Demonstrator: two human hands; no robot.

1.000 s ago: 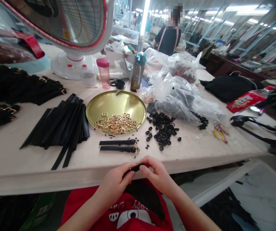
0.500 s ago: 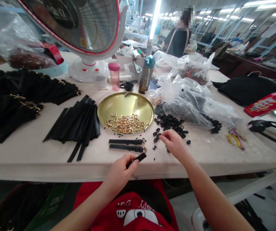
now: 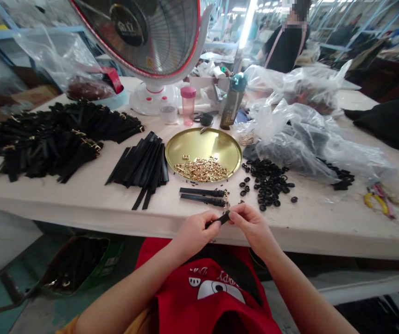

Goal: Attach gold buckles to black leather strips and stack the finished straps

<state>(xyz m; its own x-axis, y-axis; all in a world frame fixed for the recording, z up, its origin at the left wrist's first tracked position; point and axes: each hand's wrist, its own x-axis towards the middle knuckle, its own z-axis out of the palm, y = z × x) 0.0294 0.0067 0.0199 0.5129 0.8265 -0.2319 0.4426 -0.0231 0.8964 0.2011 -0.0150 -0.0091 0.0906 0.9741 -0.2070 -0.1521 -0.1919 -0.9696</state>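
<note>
My left hand [image 3: 195, 229] is closed on a short black strap [image 3: 219, 219] at the table's front edge. My right hand [image 3: 251, 225] pinches the strap's free end; whether a small black ring sits between its fingers I cannot make out. Just beyond the hands lie two finished black straps [image 3: 202, 196] with gold buckles. A round gold tray [image 3: 202, 145] holds several gold buckles [image 3: 202, 168]. Right of it is a loose pile of black rings [image 3: 268, 182]. Left of the tray lies a fan of plain black straps [image 3: 143, 162].
A large heap of buckled black straps [image 3: 53, 139] covers the table's left. A fan [image 3: 150, 41], a pink cup [image 3: 187, 104] and a dark bottle [image 3: 232, 99] stand behind the tray. Clear plastic bags [image 3: 307, 134] lie at the right, yellow pliers [image 3: 376, 199] beyond. A person stands far back.
My right hand reached out to the pile of black rings, then came back to the strap's end. The camera view has swung to the left.
</note>
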